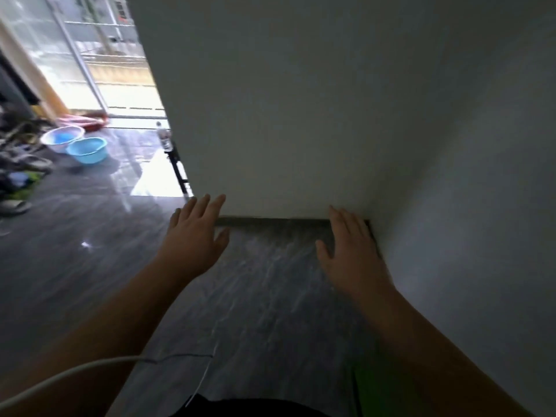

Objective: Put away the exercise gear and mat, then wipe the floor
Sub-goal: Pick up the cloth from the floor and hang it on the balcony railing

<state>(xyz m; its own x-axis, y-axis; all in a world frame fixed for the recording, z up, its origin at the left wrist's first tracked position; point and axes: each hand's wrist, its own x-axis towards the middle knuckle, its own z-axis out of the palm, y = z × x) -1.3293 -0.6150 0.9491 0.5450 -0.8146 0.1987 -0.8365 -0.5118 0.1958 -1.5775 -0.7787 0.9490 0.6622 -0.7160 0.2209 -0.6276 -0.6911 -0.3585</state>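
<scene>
- Basins sit far left, well apart from the hands.
- Left hand hovers spread and empty, nearer the open floor.
- Right hand is flat and empty beside the wall.
- A green edge, perhaps the mat, lies below the right arm; its long axis cannot be told.

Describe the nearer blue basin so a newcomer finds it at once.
Look to the bright glass doors at the upper left. On the dark floor before them sit two basins; the light blue basin is the solid-coloured one, nearer the camera than the whitish translucent basin.
</scene>
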